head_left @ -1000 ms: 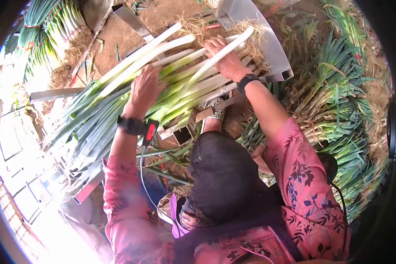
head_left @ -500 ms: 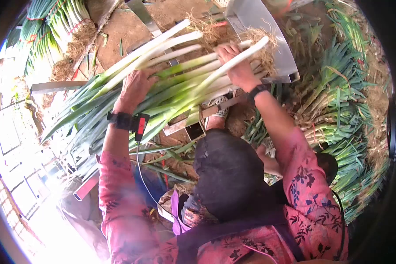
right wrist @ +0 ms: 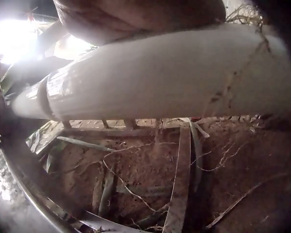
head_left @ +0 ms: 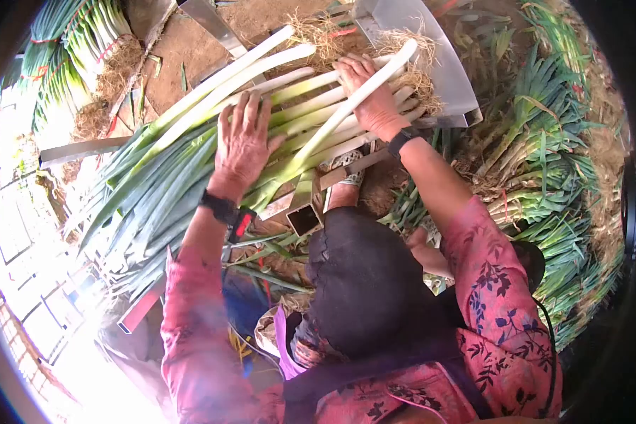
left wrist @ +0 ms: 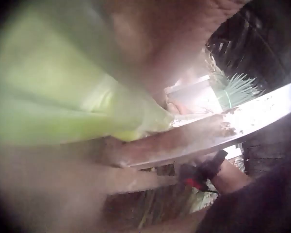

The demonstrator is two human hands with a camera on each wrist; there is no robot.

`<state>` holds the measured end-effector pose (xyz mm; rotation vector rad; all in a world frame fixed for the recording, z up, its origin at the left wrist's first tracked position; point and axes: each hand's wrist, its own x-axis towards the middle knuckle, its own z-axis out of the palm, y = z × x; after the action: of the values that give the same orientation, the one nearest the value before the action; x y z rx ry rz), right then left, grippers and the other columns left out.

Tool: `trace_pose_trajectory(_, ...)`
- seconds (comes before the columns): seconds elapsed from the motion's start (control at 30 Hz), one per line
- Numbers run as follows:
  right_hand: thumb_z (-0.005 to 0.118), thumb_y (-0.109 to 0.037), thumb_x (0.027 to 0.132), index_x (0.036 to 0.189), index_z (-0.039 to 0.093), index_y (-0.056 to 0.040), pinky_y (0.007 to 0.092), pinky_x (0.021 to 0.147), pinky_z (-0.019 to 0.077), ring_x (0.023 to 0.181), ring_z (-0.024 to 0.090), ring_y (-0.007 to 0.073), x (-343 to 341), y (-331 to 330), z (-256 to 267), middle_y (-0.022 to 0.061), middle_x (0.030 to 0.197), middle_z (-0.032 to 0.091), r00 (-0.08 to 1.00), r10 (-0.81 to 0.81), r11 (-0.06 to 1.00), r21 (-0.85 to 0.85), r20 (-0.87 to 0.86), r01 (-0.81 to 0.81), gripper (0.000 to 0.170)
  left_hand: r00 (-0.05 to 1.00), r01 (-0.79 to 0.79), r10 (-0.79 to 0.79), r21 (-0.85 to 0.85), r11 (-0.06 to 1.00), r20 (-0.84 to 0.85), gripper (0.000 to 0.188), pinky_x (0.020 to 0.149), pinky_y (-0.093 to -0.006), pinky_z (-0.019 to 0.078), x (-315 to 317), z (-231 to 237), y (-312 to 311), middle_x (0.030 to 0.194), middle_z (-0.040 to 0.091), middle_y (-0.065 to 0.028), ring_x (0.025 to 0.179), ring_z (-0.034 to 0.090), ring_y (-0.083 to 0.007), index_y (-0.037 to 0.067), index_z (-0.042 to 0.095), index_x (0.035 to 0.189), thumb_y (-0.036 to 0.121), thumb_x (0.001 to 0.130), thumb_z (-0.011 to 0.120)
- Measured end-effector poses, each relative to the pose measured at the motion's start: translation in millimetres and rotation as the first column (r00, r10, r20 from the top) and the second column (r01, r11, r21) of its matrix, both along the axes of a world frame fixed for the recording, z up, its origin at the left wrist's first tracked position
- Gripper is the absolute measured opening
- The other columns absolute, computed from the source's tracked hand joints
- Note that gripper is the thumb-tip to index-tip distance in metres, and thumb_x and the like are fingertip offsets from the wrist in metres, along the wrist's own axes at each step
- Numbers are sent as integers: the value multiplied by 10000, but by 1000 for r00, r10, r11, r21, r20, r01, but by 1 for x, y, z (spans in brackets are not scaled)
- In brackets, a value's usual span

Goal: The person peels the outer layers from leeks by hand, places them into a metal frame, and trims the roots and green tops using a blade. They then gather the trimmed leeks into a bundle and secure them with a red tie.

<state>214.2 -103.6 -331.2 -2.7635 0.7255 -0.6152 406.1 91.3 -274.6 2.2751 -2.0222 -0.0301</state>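
Beneath your left hand (head_left: 242, 145), fingers spread, leeks (head_left: 187, 162) lie gathered, no tie visible. Beside your right hand's (head_left: 371, 99) close-laid fingers, uneven roots (head_left: 422, 86) suggest unfinished aligning.

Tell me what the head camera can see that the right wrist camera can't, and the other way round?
Only the head view shows the left hand lying over the leeks, the pink flowery sleeves and the tied bundles at top left.

Only the right wrist view shows, close up, thin strands on the ground under one white stalk.

Both show the right hand, white stalks, stringy roots and brown soil.
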Motion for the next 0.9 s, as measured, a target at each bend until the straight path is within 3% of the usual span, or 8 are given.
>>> trace_pose_trajectory(0.2,511,-124,871,1171,568,-48,452,1118,317,1197,496,297,-5,-1,-6,124,1194,574,998,41,997,61,57,-44,315,974,-174,189,-122,977,125,630,960,-456,385,-6,-5,2,1164,528,-152,1085,500,-330,10,515,1232,428,796,692)
trace_pose_trajectory(0.43,559,-126,883,1057,604,-51,434,1016,390,1097,540,302,-14,15,9,121,1072,620,998,-4,994,107,58,-2,196,964,-255,244,-106,961,-104,350,832,-430,482,-1,20,8,977,610,-139,929,590,-320,42,622,1005,343,831,656)
trace_pose_trajectory(0.5,545,-129,892,1063,605,-53,429,1035,382,1104,539,307,-13,14,4,118,1082,619,997,-17,996,91,69,11,197,845,-306,394,278,911,-361,302,732,-452,516,27,33,3,850,653,-187,813,636,-365,26,661,834,325,855,625)
trace_pose_trajectory(0.53,545,-129,892,1063,605,-53,429,1035,382,1104,539,307,-13,14,4,118,1082,619,997,-13,995,98,78,5,197,931,-256,275,108,961,-239,341,680,-489,515,43,26,7,780,648,-225,744,639,-409,18,666,744,310,893,576)
trace_pose_trajectory(0.67,520,-133,905,1079,601,-59,434,1063,366,1116,533,308,-11,16,7,117,1105,614,999,-31,994,102,33,27,206,870,-427,421,35,904,-257,315,707,-521,503,91,17,50,836,661,-224,795,628,-432,35,688,907,298,934,516)
trace_pose_trajectory(0.77,511,-147,912,1091,597,-61,433,1074,357,1138,525,299,-13,13,8,115,1122,610,999,-33,997,77,6,33,216,808,-588,586,-41,808,-52,337,738,-500,514,95,21,70,850,668,-222,808,643,-420,39,692,921,334,927,531)
trace_pose_trajectory(0.83,505,-152,917,1093,597,-61,432,1078,354,1145,522,294,-14,14,8,113,1125,609,999,-30,995,93,19,28,218,740,-649,620,38,760,260,318,726,-492,523,89,43,80,920,689,-167,840,666,-357,95,702,896,357,932,526)
trace_pose_trajectory(0.9,505,-152,914,1094,596,-61,429,1072,357,1144,521,294,-14,15,7,113,1129,607,999,-28,995,98,29,25,221,746,-662,587,248,708,315,301,754,-483,518,135,35,116,966,691,-150,878,673,-323,103,704,922,367,916,560)
